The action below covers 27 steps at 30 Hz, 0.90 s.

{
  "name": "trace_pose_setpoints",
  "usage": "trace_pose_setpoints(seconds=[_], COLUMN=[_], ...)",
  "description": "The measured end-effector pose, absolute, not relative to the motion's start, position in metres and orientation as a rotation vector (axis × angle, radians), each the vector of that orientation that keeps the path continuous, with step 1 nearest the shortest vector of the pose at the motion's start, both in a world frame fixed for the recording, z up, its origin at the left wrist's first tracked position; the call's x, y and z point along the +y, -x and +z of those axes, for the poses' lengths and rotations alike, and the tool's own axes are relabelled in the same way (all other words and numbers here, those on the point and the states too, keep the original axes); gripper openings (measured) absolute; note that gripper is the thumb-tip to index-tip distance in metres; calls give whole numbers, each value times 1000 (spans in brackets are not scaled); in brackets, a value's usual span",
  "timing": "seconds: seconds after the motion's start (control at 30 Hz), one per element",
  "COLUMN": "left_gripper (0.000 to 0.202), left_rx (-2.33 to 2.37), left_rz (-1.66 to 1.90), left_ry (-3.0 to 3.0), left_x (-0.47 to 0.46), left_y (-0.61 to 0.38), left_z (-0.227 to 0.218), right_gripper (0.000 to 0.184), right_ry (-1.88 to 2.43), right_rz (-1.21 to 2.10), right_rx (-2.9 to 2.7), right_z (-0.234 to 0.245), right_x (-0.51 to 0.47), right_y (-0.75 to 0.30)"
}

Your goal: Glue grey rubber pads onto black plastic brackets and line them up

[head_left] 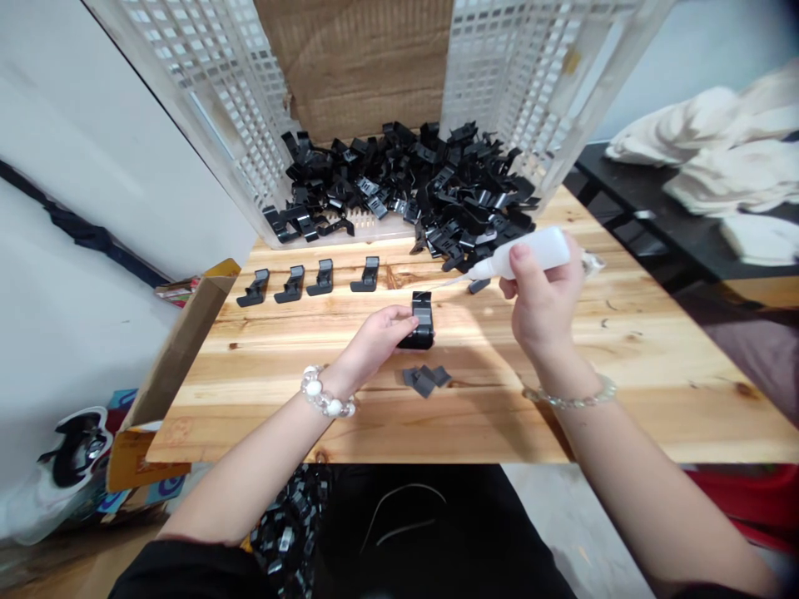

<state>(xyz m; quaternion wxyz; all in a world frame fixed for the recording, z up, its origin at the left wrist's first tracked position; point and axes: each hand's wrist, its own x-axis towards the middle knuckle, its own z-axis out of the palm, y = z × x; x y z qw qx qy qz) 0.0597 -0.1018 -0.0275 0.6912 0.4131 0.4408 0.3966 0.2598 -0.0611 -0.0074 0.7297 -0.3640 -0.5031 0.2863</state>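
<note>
Bare forearms, a chunky white bead bracelet (327, 397) left, a clear bead bracelet (578, 398) right, black short sleeves

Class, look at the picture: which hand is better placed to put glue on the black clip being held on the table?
Probably the right hand: it holds the white bottle, nozzle towards the black clip the left hand steadies.

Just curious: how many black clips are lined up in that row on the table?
4, side by side left of the left hand.

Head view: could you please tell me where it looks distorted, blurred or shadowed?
Head view: table edge bows from wide-angle distortion; the cloth pile at right is smeared; hands, left and right, cast soft shadows; the crate looks bright, slightly washed out.
</note>
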Motion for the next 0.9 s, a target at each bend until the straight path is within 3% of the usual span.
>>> trace_pose_setpoints(seconds=[0.5,0.9], left_gripper=[17,20], left_rx=[1008,1049], left_rz=[914,942], left_ry=[-901,-1037], left_x=[-100,-104], left_y=[-59,-59], left_z=[-31,-20], right_gripper=[31,27], right_ry=[764,842], right_rz=[626,1337], right_rx=[-1077,-910], right_z=[-4,6], right_x=[-67,-64], right_y=[-259,-265])
